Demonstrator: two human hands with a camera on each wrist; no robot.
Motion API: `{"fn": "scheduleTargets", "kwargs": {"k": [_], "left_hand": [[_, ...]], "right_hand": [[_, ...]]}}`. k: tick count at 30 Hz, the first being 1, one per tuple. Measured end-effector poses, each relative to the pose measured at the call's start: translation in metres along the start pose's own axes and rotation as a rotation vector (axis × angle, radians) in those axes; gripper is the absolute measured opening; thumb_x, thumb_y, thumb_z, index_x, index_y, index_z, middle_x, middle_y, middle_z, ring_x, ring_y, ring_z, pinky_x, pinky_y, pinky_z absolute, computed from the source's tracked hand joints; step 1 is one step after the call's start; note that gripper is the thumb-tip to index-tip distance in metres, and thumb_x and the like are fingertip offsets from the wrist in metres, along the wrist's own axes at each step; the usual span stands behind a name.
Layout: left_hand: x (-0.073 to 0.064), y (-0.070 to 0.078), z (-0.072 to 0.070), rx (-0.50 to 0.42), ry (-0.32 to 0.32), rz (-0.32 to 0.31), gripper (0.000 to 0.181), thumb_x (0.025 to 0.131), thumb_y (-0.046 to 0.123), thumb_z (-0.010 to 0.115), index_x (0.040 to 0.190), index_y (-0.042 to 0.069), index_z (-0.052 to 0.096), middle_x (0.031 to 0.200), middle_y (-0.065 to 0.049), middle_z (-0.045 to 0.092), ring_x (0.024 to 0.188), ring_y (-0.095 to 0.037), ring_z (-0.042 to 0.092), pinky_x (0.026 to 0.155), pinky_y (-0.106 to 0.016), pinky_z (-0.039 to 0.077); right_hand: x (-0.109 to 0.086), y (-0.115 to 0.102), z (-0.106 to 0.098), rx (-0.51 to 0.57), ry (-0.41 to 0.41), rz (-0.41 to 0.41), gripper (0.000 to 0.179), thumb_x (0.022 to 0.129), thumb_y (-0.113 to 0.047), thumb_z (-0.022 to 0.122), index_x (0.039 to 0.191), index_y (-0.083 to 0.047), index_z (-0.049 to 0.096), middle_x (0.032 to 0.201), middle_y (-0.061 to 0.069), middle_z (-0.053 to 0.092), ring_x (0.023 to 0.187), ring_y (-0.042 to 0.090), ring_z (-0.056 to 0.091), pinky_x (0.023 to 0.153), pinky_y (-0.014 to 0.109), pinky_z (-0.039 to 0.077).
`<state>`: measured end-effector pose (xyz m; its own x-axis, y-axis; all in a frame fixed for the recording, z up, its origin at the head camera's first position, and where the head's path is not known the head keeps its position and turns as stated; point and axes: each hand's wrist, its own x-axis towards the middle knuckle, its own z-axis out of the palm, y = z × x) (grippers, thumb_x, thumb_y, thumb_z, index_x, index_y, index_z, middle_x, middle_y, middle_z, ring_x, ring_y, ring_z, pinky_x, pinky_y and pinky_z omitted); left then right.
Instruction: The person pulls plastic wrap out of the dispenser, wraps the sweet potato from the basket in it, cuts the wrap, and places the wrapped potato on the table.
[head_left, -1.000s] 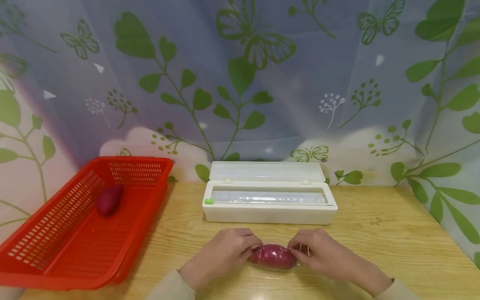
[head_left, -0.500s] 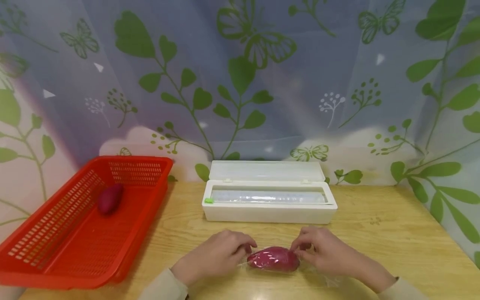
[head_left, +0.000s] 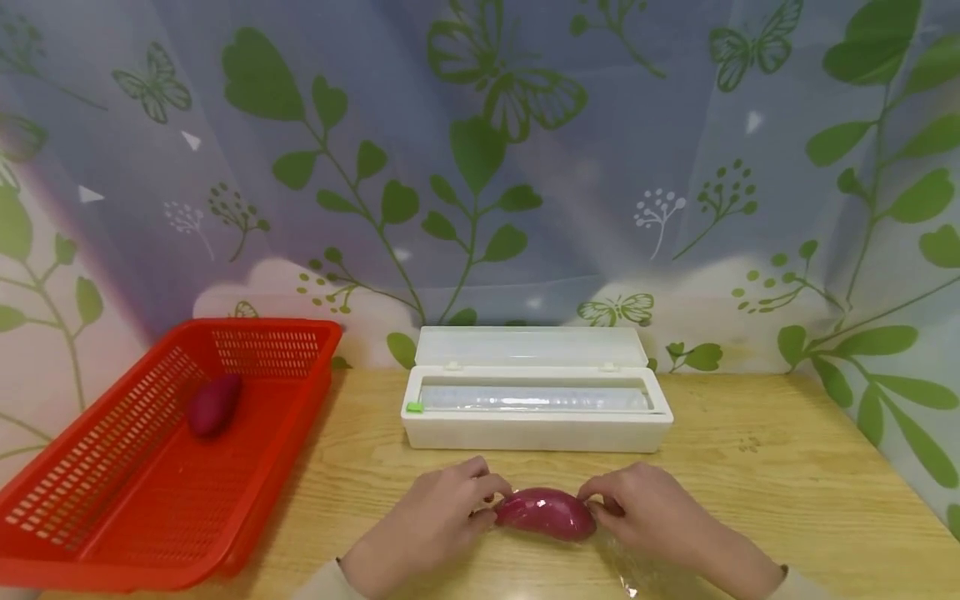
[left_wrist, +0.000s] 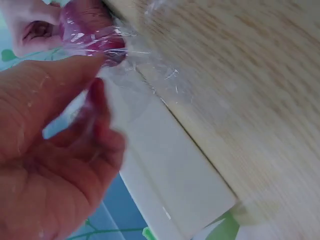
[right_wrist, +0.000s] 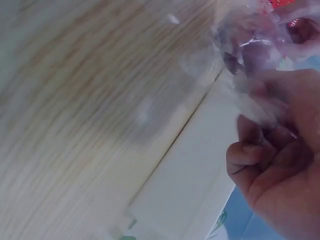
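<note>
Behind my work hangs a blue and white cloth (head_left: pixel 600 208) with green leaves and butterflies, and in front of it is a wooden table (head_left: pixel 750 483).

My left hand (head_left: pixel 450 504) pinches at the left end of a purple sweet potato (head_left: pixel 546 514), on the clear wrap (left_wrist: pixel 170 80) that covers it. My right hand (head_left: pixel 637 504) pinches the wrap at the other end. Both have only a small gap between finger and thumb. The sweet potato lies between my hands, down near the table.

Half a second ago my left fingers were a bit away from their end; now they are right up by it. The loose bit of wrap under my right hand has also come in closer. I think that means both ends are being tucked, but the wrap is not all neat yet.

Just past my hands is a long white box (head_left: pixel 536 436), its lid (head_left: pixel 531 345) up and a roll of wrap (head_left: pixel 525 398) inside. Over to the left, a red basket (head_left: pixel 112 575) holds another sweet potato (head_left: pixel 214 406).
</note>
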<state>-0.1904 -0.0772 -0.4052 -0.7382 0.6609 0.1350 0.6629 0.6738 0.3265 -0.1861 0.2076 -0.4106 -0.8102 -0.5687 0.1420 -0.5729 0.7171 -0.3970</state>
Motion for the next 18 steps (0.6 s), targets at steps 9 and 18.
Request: {"fn": "scheduleTargets", "kwargs": {"k": [9,18], "left_hand": [[0.002,0.0,0.01,-0.01,0.064,-0.128,0.015,0.091,0.01,0.074,0.106,0.009,0.074,0.085,0.001,0.068,0.07,-0.003,0.056,0.06,-0.019,0.047],[0.004,0.0,0.009,-0.21,-0.045,-0.264,0.018,0.096,0.024,0.07,0.107,0.011,0.074,0.087,0.003,0.067,0.076,-0.006,0.056,0.067,-0.023,0.048]], "right_hand": [[0.001,-0.01,0.001,0.13,-0.077,0.136,0.019,0.093,-0.016,0.062,0.103,-0.007,0.076,0.064,-0.016,0.058,0.049,-0.004,0.04,0.046,0.019,0.037],[0.0,-0.017,0.012,0.198,-0.027,0.246,0.044,0.08,-0.058,0.08,0.082,-0.02,0.057,0.064,-0.014,0.051,0.056,-0.002,0.042,0.05,0.019,0.039]]}}
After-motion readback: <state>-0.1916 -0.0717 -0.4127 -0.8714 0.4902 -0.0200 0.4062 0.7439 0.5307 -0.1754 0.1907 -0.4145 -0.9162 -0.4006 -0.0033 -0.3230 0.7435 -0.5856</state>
